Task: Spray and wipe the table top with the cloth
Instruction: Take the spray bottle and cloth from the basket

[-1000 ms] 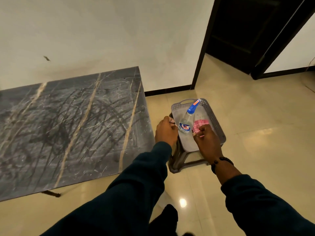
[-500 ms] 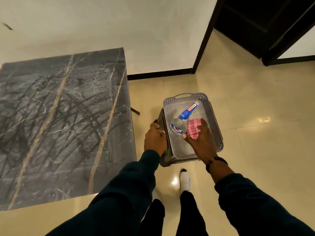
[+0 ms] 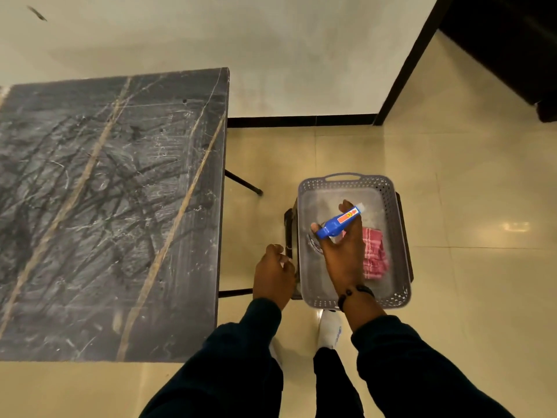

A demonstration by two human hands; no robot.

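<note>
The dark marble table top [image 3: 111, 212] with tan veins fills the left of the view. To its right a grey perforated basket [image 3: 401, 230] sits on a low dark stool. My right hand [image 3: 342, 257] is inside the basket, wrapped around the spray bottle [image 3: 339, 223], whose blue head points up and right. The bottle's clear body is mostly hidden by my fingers. A pink checked cloth [image 3: 375, 256] lies crumpled on the basket floor just right of that hand. My left hand [image 3: 272, 274] rests on the stool's left edge, fingers curled.
The stool [image 3: 288, 227] stands on a glossy cream tiled floor [image 3: 467, 206]. A thin black table leg [image 3: 244, 182] angles out between table and stool. A white wall is behind, a dark doorway [image 3: 497, 40] at top right. My feet are directly below the basket.
My right hand left the cloth and closed around the spray bottle, tilting its head up. The view tipped further down over the basket. My left hand stayed at the stool edge.
</note>
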